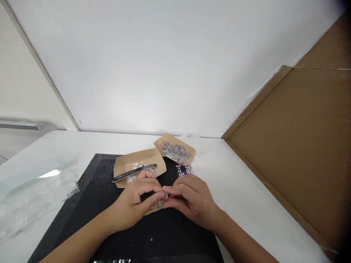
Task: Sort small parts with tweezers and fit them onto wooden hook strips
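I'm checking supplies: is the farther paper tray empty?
Not empty: a pile of small pieces lies in the farther paper tray, some bare cardboard showing.

Ahead of you, a plain white panel [150, 73] rises behind your white tabletop [233, 175]; brown cardboard [296, 153] stands to your right, a cream wall [24, 73] to your left. Light soft, diffuse.

Bare hands [131, 201], bare wrists [108, 221] and uncovered forearms [241, 235]

A small translucent piece [166, 195] — pale, its outline partly hidden — sits pinched between the left fingers [155, 199] and right fingers [175, 189].
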### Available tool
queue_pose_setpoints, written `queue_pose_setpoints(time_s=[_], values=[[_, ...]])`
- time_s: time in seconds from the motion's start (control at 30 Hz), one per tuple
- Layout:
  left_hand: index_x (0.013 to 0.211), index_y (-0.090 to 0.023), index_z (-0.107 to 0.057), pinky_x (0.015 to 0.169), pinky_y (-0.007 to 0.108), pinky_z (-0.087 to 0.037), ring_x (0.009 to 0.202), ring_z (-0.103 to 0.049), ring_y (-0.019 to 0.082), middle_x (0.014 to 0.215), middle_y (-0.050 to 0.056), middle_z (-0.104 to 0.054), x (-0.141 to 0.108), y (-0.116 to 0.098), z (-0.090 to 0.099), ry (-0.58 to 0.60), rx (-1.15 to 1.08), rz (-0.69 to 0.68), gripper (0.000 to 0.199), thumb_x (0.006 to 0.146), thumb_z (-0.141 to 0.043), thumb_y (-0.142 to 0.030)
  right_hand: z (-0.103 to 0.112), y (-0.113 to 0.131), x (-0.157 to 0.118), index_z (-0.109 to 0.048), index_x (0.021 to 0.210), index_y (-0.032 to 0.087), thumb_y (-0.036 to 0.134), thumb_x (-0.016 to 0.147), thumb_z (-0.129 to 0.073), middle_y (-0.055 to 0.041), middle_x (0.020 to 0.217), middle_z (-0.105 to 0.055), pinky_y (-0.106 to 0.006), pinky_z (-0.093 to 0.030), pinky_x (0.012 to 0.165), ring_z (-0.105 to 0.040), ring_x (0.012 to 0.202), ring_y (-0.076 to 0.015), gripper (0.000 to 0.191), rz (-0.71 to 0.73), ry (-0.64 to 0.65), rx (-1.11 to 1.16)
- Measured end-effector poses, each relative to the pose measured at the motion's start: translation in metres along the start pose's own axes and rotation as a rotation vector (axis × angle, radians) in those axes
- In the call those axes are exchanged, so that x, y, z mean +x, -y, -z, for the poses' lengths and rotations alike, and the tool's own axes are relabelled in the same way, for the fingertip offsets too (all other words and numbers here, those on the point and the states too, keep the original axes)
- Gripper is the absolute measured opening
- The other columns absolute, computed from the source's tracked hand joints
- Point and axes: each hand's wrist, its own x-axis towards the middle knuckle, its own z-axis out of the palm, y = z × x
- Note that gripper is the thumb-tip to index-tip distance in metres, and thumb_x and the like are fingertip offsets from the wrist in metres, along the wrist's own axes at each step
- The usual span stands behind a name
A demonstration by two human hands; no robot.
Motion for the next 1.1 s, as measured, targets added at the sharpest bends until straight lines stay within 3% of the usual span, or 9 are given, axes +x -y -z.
queue_pose_setpoints(time_s=[0.1,0.17,0.27,0.43,0.8,1.1], values=[[0.099,-0.024,-0.074,0.097,0.039,-0.047,0.103,-0.056,0.022,0.094,0.005,-0.073,0.000,-0.002,0.001,0.008,0.108,-0.032,0.029,0.106,-0.046,-0.026,0.006,-0.005,0.000,-0.067,0.115,0.027,0.038,0.091,-0.075,0.0024,0.081,-0.071,-0.027,-0.044,0.068,-0.063,0.072,-0.0124,0.027,-0.050,0.047,0.026],[0.116,-0.025,-0.070,0.099,0.040,-0.045,0.105,-0.057,0.022,0.099,0.005,-0.074,-0.001,0.001,0.001,-0.016,0.185,-0.074,0.032,0.106,-0.040,-0.020,0.010,-0.012,-0.001,-0.068,0.114,0.027,0.041,0.091,-0.075,0.0021,0.081,-0.069,-0.026,-0.046,0.067,-0.063,0.072,-0.0121,0.028,-0.112,0.093,0.102],[0.150,-0.028,-0.044,0.101,0.045,-0.040,0.109,-0.055,0.024,0.108,0.005,-0.075,-0.004,0.012,0.001,-0.054,0.371,-0.182,0.050,0.103,-0.038,-0.011,0.018,-0.022,-0.004,-0.069,0.112,0.027,0.043,0.091,-0.074,0.0024,0.079,-0.064,-0.024,-0.048,0.062,-0.060,0.069,-0.0116,0.027,-0.216,0.179,0.247],[0.159,-0.024,-0.027,0.103,0.049,-0.032,0.117,-0.050,0.028,0.117,0.009,-0.072,-0.008,0.022,0.002,-0.020,0.584,-0.245,0.067,0.097,-0.040,-0.002,0.025,-0.036,-0.009,-0.071,0.101,0.025,0.044,0.086,-0.078,0.0040,0.073,-0.059,-0.023,-0.047,0.061,-0.056,0.066,-0.0114,0.025,-0.334,0.303,0.356],[0.144,-0.023,-0.046,0.105,0.055,-0.028,0.124,-0.046,0.034,0.122,0.010,-0.068,-0.009,0.013,0.006,0.153,0.613,-0.241,0.073,0.076,-0.046,0.004,0.019,-0.041,-0.021,-0.069,0.099,0.023,0.043,0.086,-0.079,0.0042,0.077,-0.060,-0.022,-0.047,0.060,-0.057,0.065,-0.0101,0.026,-0.440,0.415,0.495],[0.137,-0.021,-0.054,0.106,0.057,-0.030,0.125,-0.045,0.035,0.121,0.011,-0.066,-0.010,0.013,0.003,0.209,0.677,-0.260,0.070,0.072,-0.050,0.002,0.010,-0.045,-0.024,-0.070,0.096,0.022,0.047,0.080,-0.083,0.0044,0.076,-0.061,-0.024,-0.045,0.065,-0.057,0.067,-0.0103,0.032,-0.491,0.422,0.489]])
